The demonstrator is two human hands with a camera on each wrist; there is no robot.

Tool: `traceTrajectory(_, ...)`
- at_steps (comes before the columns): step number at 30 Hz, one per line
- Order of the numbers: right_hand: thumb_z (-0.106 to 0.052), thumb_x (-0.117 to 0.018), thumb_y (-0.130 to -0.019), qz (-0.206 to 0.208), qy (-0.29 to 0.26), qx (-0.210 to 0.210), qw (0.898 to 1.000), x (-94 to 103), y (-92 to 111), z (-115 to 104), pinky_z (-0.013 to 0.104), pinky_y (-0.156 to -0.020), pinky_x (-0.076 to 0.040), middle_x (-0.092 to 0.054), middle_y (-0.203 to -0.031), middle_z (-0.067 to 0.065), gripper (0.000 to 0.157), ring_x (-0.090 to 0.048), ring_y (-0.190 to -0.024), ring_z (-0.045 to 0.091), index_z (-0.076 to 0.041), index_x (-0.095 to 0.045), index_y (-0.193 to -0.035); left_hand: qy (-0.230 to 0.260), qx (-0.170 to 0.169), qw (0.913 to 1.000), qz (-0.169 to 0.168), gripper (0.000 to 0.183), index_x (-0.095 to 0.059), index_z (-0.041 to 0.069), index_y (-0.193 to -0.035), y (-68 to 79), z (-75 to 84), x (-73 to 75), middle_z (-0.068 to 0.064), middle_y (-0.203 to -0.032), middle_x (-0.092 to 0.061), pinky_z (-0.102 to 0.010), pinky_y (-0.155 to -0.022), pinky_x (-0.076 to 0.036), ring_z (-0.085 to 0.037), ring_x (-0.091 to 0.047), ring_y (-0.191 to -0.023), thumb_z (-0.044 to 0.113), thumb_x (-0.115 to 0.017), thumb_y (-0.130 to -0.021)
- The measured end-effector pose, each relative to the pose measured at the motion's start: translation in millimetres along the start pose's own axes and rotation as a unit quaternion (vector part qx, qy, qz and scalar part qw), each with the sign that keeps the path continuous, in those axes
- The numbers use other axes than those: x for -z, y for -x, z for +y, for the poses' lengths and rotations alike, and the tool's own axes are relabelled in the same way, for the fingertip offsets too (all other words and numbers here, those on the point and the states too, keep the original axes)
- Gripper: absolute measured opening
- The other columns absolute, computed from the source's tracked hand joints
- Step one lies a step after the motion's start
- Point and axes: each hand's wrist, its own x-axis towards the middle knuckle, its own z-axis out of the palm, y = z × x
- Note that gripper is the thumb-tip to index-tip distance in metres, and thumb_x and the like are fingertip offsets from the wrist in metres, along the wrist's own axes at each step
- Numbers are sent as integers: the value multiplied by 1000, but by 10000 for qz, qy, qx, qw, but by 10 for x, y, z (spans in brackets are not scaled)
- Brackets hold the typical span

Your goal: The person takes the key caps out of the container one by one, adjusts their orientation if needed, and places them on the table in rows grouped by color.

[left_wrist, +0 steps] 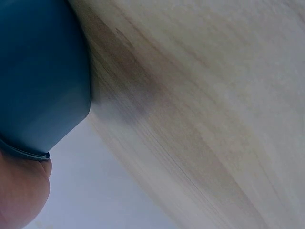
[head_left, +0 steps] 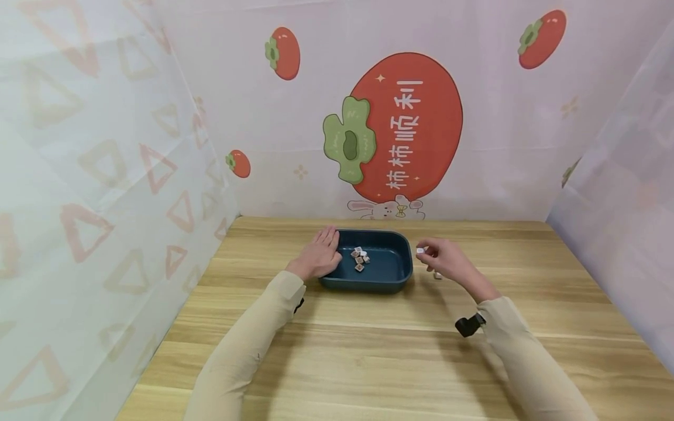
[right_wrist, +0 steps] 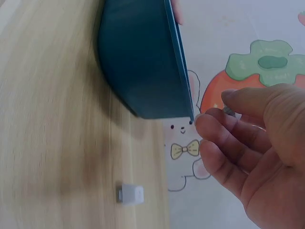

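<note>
Beige sleeves [head_left: 247,348] lie nearest; we see the left hand [head_left: 319,255] resting straight-fingered on the blue tray [head_left: 387,266], apparently steadying it, the right hand [head_left: 444,258] pinching a small block [head_left: 420,251]

Pale persimmon-print backdrop [head_left: 500,146] behind wood-grain table [head_left: 368,362]; triangle-patterned sheet [head_left: 105,204] at left.

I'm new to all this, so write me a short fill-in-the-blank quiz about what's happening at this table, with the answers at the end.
1. While the right hand pinches a small white piece, the ____ hand touches the dark blue tray.
2. Several small pieces lie inside the ____.
3. Another white piece, outside the tray, lies on the wooden ____.
4. The large fruit printed on the backdrop is mostly ____.

Missing words: left; tray; table; red.
</note>
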Motion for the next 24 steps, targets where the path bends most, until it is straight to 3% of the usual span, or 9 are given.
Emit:
traceTrajectory(9, -14, -60, -96, -217, -16, -118, 9997, 141, 131, 174, 26, -57, -54, -71, -91, 23, 27, -70, -69, 29, 4, -62, -116, -84, -31, 10000, -22, 65, -9, -1, -156, -10, -7, -15, -15, -166, -1, -42, -126, -5, -29, -1, -155, 30, -30, -103)
traceTrajectory(17, -13, -61, -95, -250, 299, -133, 9992, 189, 210, 451, 26, -55, -53, -71, -91, 21, 30, -66, -65, 20, 7, -64, -117, -50, 5, 10000, -23, 66, -8, 0, -157, -12, -20, -21, -14, -166, 0, -42, -126, -4, -28, 1, -155, 31, -30, -103)
traceTrajectory(24, -13, -62, -94, -346, 315, -310, 9984, 194, 276, 580, 26, -54, -52, -71, -86, 18, 26, -66, -64, 22, 7, -64, -111, -28, 13, 10000, -68, 65, -7, 1, -157, -6, -19, -8, -14, -166, 0, -41, -126, -3, -27, 3, -155, 31, -29, -103)
